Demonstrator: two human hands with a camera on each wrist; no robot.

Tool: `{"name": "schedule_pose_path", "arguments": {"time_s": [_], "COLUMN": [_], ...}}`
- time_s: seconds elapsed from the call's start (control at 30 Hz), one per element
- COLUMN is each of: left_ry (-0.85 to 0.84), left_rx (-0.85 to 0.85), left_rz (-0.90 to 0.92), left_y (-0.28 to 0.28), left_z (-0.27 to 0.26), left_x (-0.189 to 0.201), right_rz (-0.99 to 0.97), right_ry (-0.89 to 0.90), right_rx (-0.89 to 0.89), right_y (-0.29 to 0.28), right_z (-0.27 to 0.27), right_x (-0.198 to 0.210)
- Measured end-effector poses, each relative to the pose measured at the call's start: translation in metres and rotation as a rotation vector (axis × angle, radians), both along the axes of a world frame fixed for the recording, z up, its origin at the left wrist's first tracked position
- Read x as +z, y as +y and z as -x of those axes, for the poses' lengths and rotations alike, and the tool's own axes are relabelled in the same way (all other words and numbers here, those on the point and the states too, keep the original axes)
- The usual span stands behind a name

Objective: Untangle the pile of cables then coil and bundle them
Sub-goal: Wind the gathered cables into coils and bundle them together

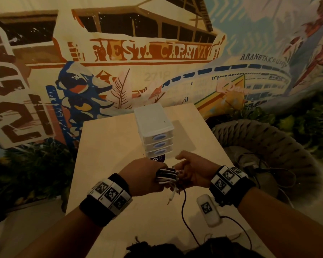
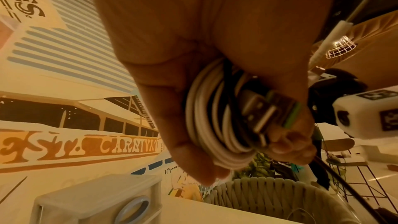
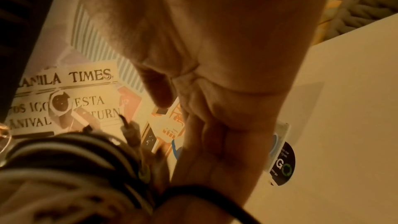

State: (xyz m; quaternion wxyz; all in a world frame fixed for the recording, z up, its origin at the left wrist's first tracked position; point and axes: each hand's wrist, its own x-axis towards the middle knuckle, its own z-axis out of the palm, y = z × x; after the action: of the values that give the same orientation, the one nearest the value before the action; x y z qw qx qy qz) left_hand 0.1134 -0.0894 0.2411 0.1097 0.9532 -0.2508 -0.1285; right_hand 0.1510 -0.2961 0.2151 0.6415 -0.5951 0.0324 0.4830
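Setting: a decorated indoor public space, possibly a café or lounge; exact kind cannot be told. Evidence: a full-wall painted mural (image 1: 149, 53) at 12 o'clock with a lettered building front, a ship and newspaper headlines. Artificial foliage (image 1: 306, 118) runs along the wall base at 2 o'clock. A woven rope chair (image 1: 268, 144) stands at 3 o'clock beside a pale wooden table (image 1: 104, 146). A small plastic drawer unit (image 1: 156, 131) sits on the table at 12 o'clock. A wire-cage lamp (image 2: 340, 47) glows overhead.
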Motion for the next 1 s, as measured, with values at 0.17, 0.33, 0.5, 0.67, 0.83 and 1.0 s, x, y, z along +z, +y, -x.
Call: {"name": "schedule_pose_path", "arguments": {"time_s": [0.17, 0.33, 0.5, 0.67, 0.83, 1.0], "left_ry": [-0.007, -0.054, -0.018, 0.01, -0.088, -0.017], "left_rx": [0.021, 0.012, 0.023, 0.124, 0.108, 0.183], "left_rz": [-0.221, -0.348, -0.389, -0.329, -0.037, 0.409], "left_y": [-0.01, -0.02, -0.027, -0.031, -0.015, 0.022], "left_z": [0.005, 0.005, 0.003, 0.004, -0.001, -0.006], "left_x": [-0.001, -0.003, -0.016, -0.02, -0.021, -0.022], "right_rz": [0.2, 0.461, 0.658, 0.658, 0.603, 0.421], "right_ry": [-0.226, -0.531, -0.541, -0.49, -0.542, -0.61], "right_rx": [0.251, 0.524, 0.606, 0.532, 0.477, 0.284], "right_y": [0.013, 0.029, 0.044, 0.04, 0.03, 0.007], "right_z": [0.002, 0.004, 0.005, 0.006, 0.004, 0.001], "right_x": [0.002, 0.015, 0.004, -0.007, -0.005, -0.004]}}
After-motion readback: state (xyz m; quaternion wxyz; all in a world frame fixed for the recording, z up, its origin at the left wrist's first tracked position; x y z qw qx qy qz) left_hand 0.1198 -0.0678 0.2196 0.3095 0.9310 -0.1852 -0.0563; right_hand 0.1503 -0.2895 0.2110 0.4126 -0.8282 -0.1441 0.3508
